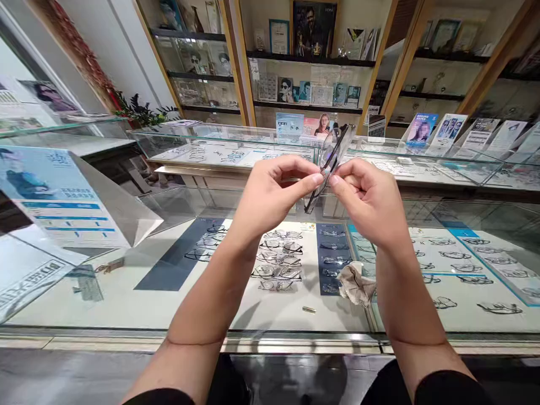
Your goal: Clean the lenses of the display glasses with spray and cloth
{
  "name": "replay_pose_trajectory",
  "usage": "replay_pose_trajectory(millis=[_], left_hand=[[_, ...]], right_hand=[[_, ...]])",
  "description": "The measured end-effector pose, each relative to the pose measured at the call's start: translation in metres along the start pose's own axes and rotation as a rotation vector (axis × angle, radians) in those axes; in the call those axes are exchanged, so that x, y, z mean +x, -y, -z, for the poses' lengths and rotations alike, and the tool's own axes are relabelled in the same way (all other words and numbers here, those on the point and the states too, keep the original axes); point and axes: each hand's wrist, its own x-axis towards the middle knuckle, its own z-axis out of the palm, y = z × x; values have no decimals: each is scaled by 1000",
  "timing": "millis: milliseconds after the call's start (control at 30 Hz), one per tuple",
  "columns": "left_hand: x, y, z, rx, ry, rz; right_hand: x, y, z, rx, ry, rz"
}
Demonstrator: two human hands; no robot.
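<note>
Black glasses (334, 151), one pair: held above counter (270, 322), pinched between thumb and fingers by left hand (274, 190) and right hand (368, 197), probably for steadiness. Cloth (356, 284): crumpled below right hand, presumably for reach. Frames (292, 247): rows below hands, likely spaced for viewing.

The slim, dark-rimmed eyeglasses (334, 153) look smooth and glossy, their clear lenses (345, 142) transparent. The crumpled beige cloth (356, 284) is matt and wrinkled. The clear glass countertop (126, 315) shines with reflections, while the flat slate-blue display panel (169, 270) looks matt. The folded white-and-blue sign (63, 197) seems smooth card, the tall tan shelf uprights (244, 62) wood.
</note>
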Motion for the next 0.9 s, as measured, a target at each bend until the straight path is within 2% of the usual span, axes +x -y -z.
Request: replay_pose_trajectory(millis=[467, 900], left_hand=[[1, -7, 9, 76, -62, 8], [3, -8, 22, 132, -55, 34]], right_hand=[[2, -4, 7, -38, -86, 21], [6, -14, 24, -202, -292, 83]])
